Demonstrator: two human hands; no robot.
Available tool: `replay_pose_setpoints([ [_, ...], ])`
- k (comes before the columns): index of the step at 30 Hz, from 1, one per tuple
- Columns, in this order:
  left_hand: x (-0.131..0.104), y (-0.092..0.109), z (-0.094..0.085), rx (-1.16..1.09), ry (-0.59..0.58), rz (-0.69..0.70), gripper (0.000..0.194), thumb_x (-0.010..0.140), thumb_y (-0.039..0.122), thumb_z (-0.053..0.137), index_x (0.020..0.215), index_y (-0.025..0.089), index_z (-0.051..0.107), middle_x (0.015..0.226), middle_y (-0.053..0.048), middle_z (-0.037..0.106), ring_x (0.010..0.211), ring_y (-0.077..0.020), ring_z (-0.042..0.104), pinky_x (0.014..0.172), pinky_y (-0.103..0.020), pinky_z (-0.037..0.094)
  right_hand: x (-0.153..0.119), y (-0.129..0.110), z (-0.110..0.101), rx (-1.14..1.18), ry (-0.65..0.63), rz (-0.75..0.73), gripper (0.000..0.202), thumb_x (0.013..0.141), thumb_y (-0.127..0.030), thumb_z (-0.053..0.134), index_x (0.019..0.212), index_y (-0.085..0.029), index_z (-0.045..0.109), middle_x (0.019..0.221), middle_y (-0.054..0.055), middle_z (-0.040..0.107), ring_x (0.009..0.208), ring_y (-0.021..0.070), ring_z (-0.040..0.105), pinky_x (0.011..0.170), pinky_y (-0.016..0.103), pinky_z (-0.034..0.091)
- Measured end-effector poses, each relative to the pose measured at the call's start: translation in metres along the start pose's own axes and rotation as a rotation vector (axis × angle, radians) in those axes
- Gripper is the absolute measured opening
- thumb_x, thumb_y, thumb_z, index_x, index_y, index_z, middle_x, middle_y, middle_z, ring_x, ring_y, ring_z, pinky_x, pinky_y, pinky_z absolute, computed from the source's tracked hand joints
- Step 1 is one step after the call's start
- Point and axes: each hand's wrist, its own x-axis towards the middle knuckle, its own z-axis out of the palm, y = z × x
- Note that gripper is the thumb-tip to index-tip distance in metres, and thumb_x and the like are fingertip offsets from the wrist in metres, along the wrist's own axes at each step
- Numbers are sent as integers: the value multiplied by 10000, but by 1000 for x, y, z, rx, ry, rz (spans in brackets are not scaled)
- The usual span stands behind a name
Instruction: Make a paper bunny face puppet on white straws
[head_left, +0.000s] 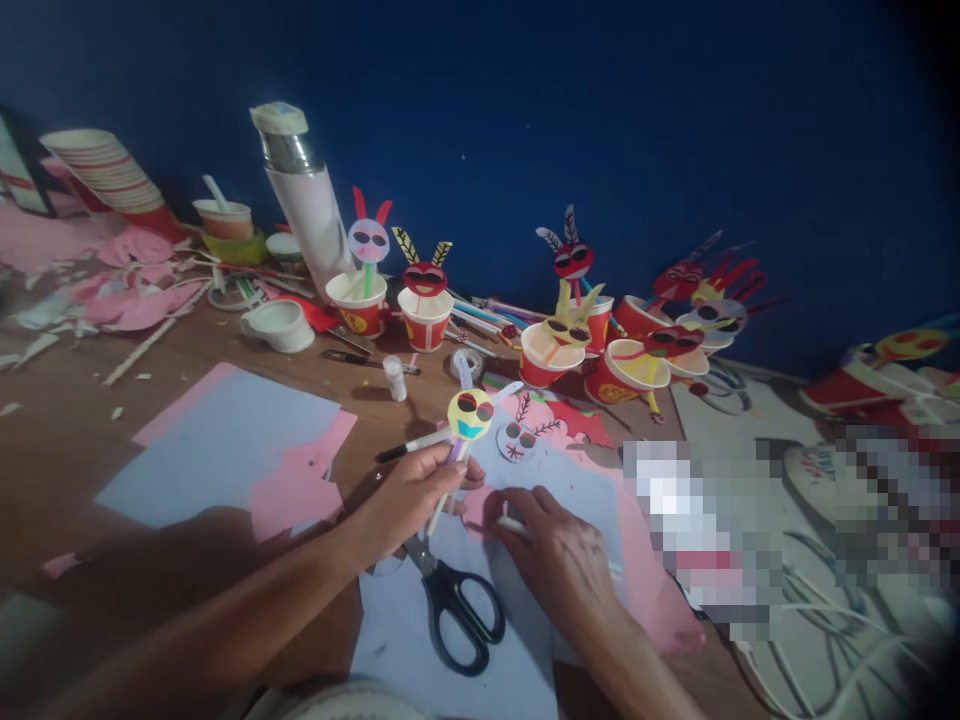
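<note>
My left hand is closed around the stick of a paper-face puppet, held upright. The face is yellow with dark eyes, a blue mouth and pale ears. To its right, my right hand pinches a small white piece low over the paper; most of it is hidden by the fingers. Black-handled scissors lie between the hands, their blades pointing up under the stick. Beyond the right hand, a white paper face with patterned ears lies flat. A marker rests behind my left hand.
Red paper cups with paper puppets stand along the blue wall. A tall white flask and stacked cups are at the back left. Pink and white paper sheets lie at the left, cables at the right. A small white bottle stands mid-table.
</note>
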Motion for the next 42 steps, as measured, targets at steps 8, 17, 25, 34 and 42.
replay_pose_setpoints([
  [8,-2,9,-9,4,102,83,248,808,368,528,895,156,621,993,-85,639,900,-202,582,724,-287,451,9,1,2,-22,47,3,163,804,-269,568,966,-273,589,790,-12,591,599,129,580,469,228,246],
  [17,-1,6,-11,-4,114,98,265,824,389,505,908,171,630,1004,-69,639,800,-171,581,668,-270,423,10,-3,-5,4,67,-36,239,791,-145,494,940,-281,623,755,-9,564,574,112,544,466,224,228],
  [25,-1,7,-11,-72,135,75,249,818,376,513,892,173,637,936,-49,645,724,-137,568,665,-259,420,7,-5,-4,-9,17,-74,261,775,-133,489,936,-288,625,775,-10,569,566,106,541,463,227,229],
  [34,-2,8,-4,-314,74,31,219,822,291,511,936,138,618,855,-72,657,792,-172,598,631,-246,452,7,-2,-4,32,86,-91,265,788,-131,466,928,-274,639,748,-5,567,562,107,545,467,223,263],
  [42,0,0,2,-493,-48,-83,211,820,247,534,981,129,601,783,-82,679,620,-149,617,596,-262,474,-1,-5,-6,378,207,-208,216,891,-261,433,910,-202,640,732,28,592,616,122,559,564,211,370],
])
